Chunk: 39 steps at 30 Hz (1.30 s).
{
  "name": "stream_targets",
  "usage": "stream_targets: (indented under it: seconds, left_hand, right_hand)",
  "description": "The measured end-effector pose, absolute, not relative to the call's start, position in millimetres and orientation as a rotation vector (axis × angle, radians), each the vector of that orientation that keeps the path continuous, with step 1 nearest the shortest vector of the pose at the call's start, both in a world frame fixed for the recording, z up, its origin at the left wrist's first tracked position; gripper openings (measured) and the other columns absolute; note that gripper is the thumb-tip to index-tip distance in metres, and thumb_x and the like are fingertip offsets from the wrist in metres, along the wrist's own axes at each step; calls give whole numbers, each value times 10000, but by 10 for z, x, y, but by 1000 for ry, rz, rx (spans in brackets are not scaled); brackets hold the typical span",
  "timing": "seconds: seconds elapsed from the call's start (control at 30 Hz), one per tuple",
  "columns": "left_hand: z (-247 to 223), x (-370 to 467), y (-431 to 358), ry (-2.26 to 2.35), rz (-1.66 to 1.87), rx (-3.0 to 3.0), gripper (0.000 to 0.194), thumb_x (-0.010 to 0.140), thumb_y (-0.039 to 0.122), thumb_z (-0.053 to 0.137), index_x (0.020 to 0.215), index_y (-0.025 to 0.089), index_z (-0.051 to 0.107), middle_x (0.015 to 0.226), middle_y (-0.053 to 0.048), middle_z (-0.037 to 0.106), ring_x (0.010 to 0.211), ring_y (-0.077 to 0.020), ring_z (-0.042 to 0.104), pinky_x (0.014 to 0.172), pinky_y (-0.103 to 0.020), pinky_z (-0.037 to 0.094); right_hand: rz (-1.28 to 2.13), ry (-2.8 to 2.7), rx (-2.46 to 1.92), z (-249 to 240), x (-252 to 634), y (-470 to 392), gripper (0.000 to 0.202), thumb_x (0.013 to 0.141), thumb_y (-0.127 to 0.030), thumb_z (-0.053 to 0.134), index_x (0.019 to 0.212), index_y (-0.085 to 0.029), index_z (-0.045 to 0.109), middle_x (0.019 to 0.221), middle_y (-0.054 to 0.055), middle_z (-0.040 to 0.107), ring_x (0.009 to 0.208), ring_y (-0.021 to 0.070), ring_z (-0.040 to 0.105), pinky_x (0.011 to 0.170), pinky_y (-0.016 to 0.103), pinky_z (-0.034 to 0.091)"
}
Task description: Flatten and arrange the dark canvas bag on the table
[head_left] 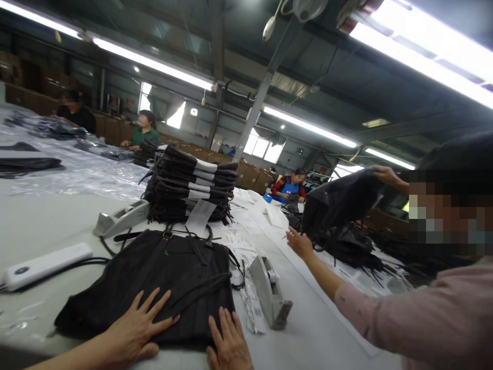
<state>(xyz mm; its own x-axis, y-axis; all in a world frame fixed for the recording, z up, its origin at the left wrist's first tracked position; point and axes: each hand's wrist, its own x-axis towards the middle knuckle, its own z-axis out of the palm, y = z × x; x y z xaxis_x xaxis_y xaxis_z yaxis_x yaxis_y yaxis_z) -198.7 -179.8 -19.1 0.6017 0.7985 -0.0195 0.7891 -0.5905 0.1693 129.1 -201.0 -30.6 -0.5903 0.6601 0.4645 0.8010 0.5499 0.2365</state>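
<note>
Far left edge of the table (46, 221): white power strip (46, 264) with its cable running toward the bag. Behind it a grey tape dispenser (122, 218), then a tall stack of folded bags (190, 187).

Black bag (154, 282) lies flat at the near edge. Left hand (134, 329) presses on its lower left, fingers spread wide, gripping nothing. Right hand (229, 344) flat on the lower right corner, fingers loosely apart.

Second tape dispenser (271, 293) sits just right of the bag. Further right, a co-worker's hand (298, 242) reaches toward a dark bag held up.

Risks, as I read it — loose straps could snag the strip's cable or the dispenser; bag may slide off the near edge.
</note>
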Motion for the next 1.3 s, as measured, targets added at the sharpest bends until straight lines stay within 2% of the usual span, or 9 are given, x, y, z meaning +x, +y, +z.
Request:
stream_targets:
  seconds: [0.1, 0.23, 0.43, 0.6, 0.73, 0.9, 1.0, 1.13, 1.3]
  left_hand:
    - [-222, -1977, -1785, 1356, 80, 2679, 793, 802, 416, 678, 1447, 493, 224, 1580, -152, 116, 1401, -484, 124, 1010, -797, 152]
    - [-219, -1979, -1784, 1357, 116, 2704, 796, 815, 445, 670, 1454, 495, 198, 1586, -153, 81, 1402, -497, 115, 1005, -806, 148]
    - [-121, -1984, -1751, 1315, 105, 2646, 802, 811, 550, 634, 1465, 487, 173, 1578, -183, 89, 1388, -529, 113, 962, -846, 153]
    - [145, -1978, -1741, 1246, 195, 2499, 628, 877, 637, 441, 1455, 438, 299, 1567, -144, 233, 1406, -475, 186, 1028, -786, 201]
    - [682, -2286, -1655, 1626, 528, 2296, 455, 950, 478, 366, 1334, 284, 516, 1433, -122, 483, 1321, -317, 431, 1098, -538, 347]
    - [1132, -3110, -1416, 2064, 473, 1789, 559, 851, 534, 491, 1154, 77, 599, 1138, -266, 614, 1138, -472, 525, 970, -684, 353]
    - [1081, -3434, -1277, 1889, 359, 1538, 477, 704, 594, 643, 841, 137, 673, 897, -183, 696, 891, -414, 655, 794, -602, 517]
    - [917, -3530, -1178, 1718, 365, 1166, 417, 617, 522, 701, 855, 182, 651, 884, -147, 717, 719, -368, 688, 551, -535, 567]
    - [511, -3483, -1380, 1534, 621, 985, 370, 681, 467, 577, 904, 177, 626, 1028, -147, 720, 988, -338, 674, 828, -473, 578]
  right_hand:
    - [-306, -2539, -1441, 96, 1114, -1988, 394, 917, -515, 410, 1172, -320, 638, 1203, 98, 675, 1147, 264, 619, 1004, 500, 465]
    - [-112, -2584, -1870, 708, 690, -1805, 625, 966, -508, 232, 789, -184, 736, 811, 147, 735, 873, 280, 702, 883, 490, 503]
    - [-107, -2556, -1474, 748, 359, -1512, 306, 907, -459, 476, 1009, -246, 671, 1008, 83, 701, 990, 269, 644, 909, 456, 487]
    - [-26, -2495, -1385, 95, 466, -1394, 386, 872, -424, 545, 1252, -363, 577, 1353, 46, 580, 1266, 277, 527, 1043, 513, 457]
    - [-140, -2485, -1318, -161, 566, -1297, 389, 878, -377, 536, 1265, -386, 571, 1342, 20, 592, 1235, 263, 561, 999, 482, 518]
    - [-207, -2554, -1287, -115, 582, -1240, 399, 903, -391, 485, 1291, -347, 565, 1350, 40, 582, 1238, 267, 559, 985, 471, 536]
    - [-218, -2621, -1276, -80, 586, -1215, 406, 921, -449, 439, 1291, -343, 567, 1342, 42, 586, 1225, 258, 569, 970, 444, 549]
    - [-323, -2631, -1243, -114, 605, -1183, 401, 919, -448, 444, 1281, -338, 578, 1319, 34, 602, 1195, 248, 591, 941, 413, 570]
    - [-611, -2551, -1066, -235, 648, -1103, 368, 885, -408, 516, 1221, -309, 631, 1229, 37, 662, 1073, 236, 666, 822, 348, 619]
